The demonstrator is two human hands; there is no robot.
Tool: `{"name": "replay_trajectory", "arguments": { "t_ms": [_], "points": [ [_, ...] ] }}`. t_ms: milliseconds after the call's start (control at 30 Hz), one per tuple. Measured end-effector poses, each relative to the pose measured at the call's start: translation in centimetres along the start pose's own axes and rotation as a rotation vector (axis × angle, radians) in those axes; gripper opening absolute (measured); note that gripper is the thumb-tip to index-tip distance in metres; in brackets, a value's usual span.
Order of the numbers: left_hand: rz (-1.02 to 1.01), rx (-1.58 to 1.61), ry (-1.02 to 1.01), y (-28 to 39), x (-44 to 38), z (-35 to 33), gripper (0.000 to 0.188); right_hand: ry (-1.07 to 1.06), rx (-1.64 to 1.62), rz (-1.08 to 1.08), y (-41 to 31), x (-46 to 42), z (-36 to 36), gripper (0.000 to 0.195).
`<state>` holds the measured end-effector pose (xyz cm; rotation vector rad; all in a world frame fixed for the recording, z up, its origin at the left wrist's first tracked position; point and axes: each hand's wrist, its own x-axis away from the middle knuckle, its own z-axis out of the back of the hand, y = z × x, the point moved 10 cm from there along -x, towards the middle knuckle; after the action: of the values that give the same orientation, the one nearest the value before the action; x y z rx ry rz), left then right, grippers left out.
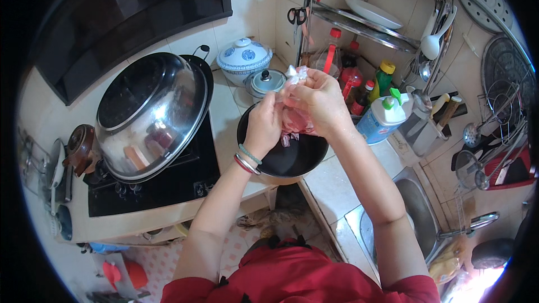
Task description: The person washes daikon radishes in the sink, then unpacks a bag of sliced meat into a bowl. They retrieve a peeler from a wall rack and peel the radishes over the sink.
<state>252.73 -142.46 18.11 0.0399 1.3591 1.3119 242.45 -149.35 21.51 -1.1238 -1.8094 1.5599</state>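
Both my hands are raised over a black pan [290, 160] on the counter corner. Between them is a clear plastic bag with pinkish raw meat [297, 120] in it. My left hand [266, 122], bangles at its wrist, grips the bag's left side. On the other side my right hand [321, 99] pinches the bag near its crumpled top [297, 73]. A few small meat pieces [288, 139] show below the bag, against the dark inside of the pan; whether they hang or lie there is unclear. My fingers hide part of the bag.
A wok with a domed steel lid [156, 118] covers much of the black cooktop [126, 202] at left. Behind the pan stand a glass-lidded pot [264, 82] and a blue-and-white tureen [244, 59]. A pump bottle [383, 118] and a sink [414, 202] are at right.
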Motion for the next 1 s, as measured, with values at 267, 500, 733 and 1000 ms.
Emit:
{"name": "replay_trajectory", "arguments": {
  "t_ms": [267,500,733,1000],
  "points": [
    [0.193,0.325,0.145,-5.5,-0.9,-0.8,0.022,-0.015,0.383,0.154,3.9,3.6,7.5,0.057],
    [0.546,0.879,0.031,-6.6,-1.0,-4.3,0.017,0.051,0.914,0.459,3.0,5.3,5.6,0.044],
    [0.461,0.41,-0.275,-7.2,-1.7,-4.1,0.02,0.135,1.245,0.519,-0.7,3.5,3.0,0.024],
    [0.351,0.169,-0.229,-7.9,-2.4,-3.2,0.03,0.21,1.438,0.753,-7.4,1.2,-1.5,0.029]
  ]
}}
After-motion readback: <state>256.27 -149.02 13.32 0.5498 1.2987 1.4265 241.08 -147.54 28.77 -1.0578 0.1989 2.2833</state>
